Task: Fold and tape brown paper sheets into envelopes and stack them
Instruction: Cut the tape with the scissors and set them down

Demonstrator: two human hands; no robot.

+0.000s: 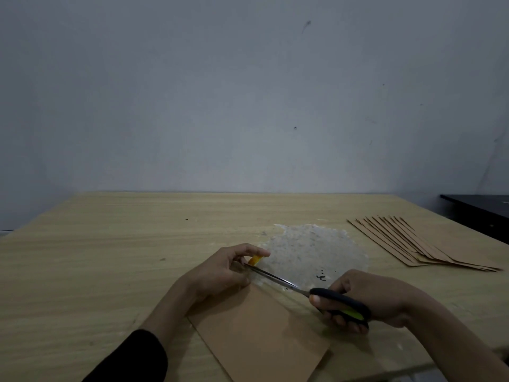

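Head view, first question: what are the hands doing?

— Left hand (220, 270) is curled, fingers pinched on a small yellow-orange piece (255, 260), probably tape, though it is too small and dim to be sure. Right hand (369, 297) is wrapped through the black handles of a pair of scissors (311, 292), with a green patch on the grip. The blades run up and left, their tips reaching the yellow piece at the left fingers.

— And the paper?

— A folded brown paper sheet (259, 332) lies flat on the wooden table (110, 244), near edge, just below both hands; the left wrist rests over its upper corner.

— Anything finished?

— A fanned stack of brown envelopes (424, 244) sits far right on the table, well apart from the hands. Between it and the hands lies a crinkled clear plastic sheet (316, 249). A dark sleeve (137, 357) covers the left forearm.
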